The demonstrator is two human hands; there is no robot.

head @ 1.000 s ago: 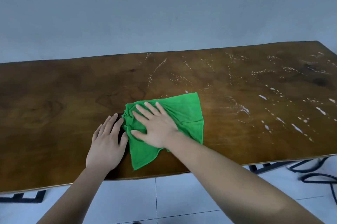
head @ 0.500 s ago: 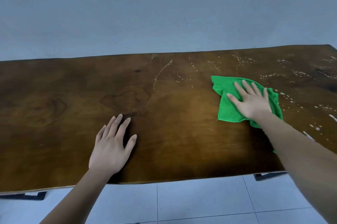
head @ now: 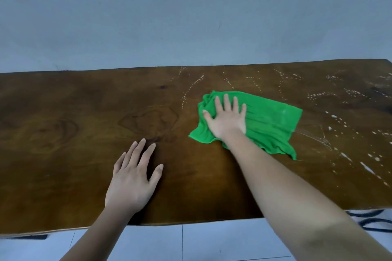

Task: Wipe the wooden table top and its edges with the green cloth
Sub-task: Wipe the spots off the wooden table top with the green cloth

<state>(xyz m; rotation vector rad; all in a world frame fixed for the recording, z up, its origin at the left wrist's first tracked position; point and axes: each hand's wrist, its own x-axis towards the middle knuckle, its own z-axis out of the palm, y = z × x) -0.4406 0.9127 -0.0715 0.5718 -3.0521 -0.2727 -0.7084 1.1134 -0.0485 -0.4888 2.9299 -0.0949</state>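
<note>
Head view: flat palm on green cloth

Head camera shows the right hand (head: 226,120) pressed flat, fingers spread, grip open, on the green cloth (head: 267,125) lying on the worktop (head: 63,133). Left of the cloth, the left hand (head: 132,178) rests flat, empty, fingers loosely spread. White droplets (head: 339,120) lie right of the cloth.

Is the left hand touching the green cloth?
No, the left hand lies flat on the bare table, apart from the cloth under the right hand.

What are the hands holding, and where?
Nothing is gripped. The right hand presses flat on the green cloth, over its left part. The left hand lies flat on the bare wooden table.
</note>
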